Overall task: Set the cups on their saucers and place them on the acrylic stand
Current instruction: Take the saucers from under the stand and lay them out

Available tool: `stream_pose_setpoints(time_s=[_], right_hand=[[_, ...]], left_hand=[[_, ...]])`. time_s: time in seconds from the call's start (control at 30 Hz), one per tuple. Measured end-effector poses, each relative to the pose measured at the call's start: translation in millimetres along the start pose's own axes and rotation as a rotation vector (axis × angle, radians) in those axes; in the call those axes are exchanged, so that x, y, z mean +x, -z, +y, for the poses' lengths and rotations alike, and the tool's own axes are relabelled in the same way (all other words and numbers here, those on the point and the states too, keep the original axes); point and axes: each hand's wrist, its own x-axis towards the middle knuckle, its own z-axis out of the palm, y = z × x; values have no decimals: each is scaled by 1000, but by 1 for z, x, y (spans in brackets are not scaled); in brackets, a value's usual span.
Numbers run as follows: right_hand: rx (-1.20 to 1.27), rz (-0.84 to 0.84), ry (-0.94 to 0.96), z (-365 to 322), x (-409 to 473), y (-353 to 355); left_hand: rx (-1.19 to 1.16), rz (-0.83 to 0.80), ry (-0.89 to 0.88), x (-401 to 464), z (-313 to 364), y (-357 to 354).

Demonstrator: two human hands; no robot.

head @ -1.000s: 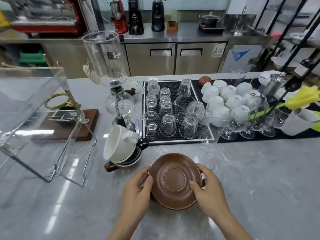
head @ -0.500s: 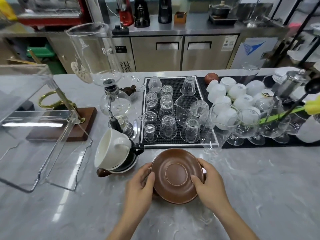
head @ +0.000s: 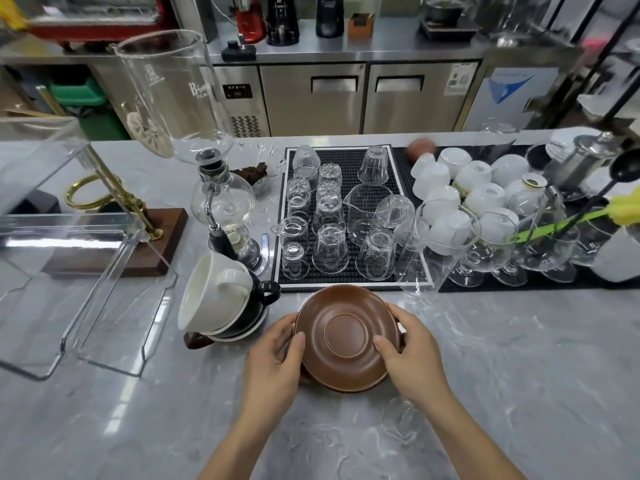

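A brown saucer (head: 347, 336) sits tilted toward me at the counter's middle, above another brown rim just below it. My left hand (head: 275, 360) grips its left edge and my right hand (head: 412, 355) grips its right edge. To the left lies a leaning stack: a white cup (head: 211, 296) on its side on top, a black cup (head: 258, 304) under it, white saucers beneath, and a brown cup's handle (head: 197, 340) poking out at the bottom. The clear acrylic stand (head: 104, 282) stands further left on the marble counter.
A glass siphon brewer (head: 214, 188) stands right behind the cup stack. A black mat (head: 349, 168) holds several upturned glasses; white cups (head: 474, 188) and stemmed glasses crowd the back right. A wooden base with a brass ring (head: 114, 244) sits behind the stand.
Both hands have kept their hold on the brown saucer. The view has shifted slightly, so the saucer and the cup stack sit a bit higher and closer in frame.
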Motion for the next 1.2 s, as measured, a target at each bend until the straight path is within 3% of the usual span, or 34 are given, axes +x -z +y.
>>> stream_pose_setpoints(time_s=[0.53,0.73,0.87,1.0,1.2], right_hand=[[50,18,45,-5,-4,0],[45,24,48,-4,-6,0],[10,93,-9,1,-8,3],[-103,235,-9,7,-7,10],[-388,198,-52,9,1,8]], left_hand=[[66,41,-22,-7,15,-4],[153,109,-24,-10,15,-6],[283,237,-74,-16,16,-7],[302,279,-22,-18,16,-4],[511,180,-39,-12,15,0]])
